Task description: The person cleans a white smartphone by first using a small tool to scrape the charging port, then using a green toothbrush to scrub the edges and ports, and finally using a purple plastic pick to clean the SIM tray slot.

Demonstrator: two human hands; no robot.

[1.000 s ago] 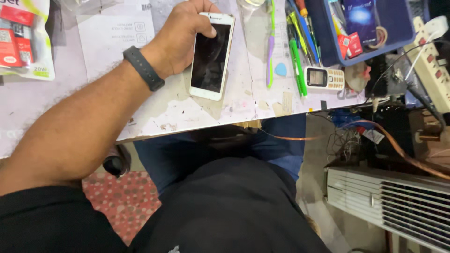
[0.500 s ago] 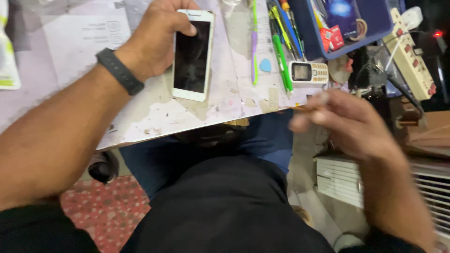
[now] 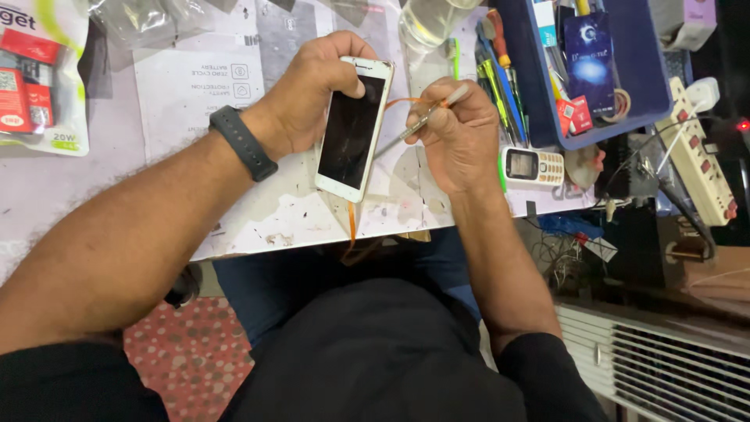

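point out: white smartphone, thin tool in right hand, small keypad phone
white smartphone [image 3: 350, 133], head view, middle of its dark screen
thin tool [image 3: 422, 121], head view, mid-shaft
small keypad phone [image 3: 533, 166], head view, between screen and keys

Black short sleeves, black wristband [image 3: 243, 143] on left wrist, blue jeans [image 3: 312, 273]

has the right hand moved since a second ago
Yes. The right hand, out of view then, has come up over the table edge beside the white smartphone, left of the small keypad phone, holding a thin tool.

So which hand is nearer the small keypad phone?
Right. The right hand, holding a thin tool, sits just beside the keypad phone; the left hand grips the white smartphone farther away.
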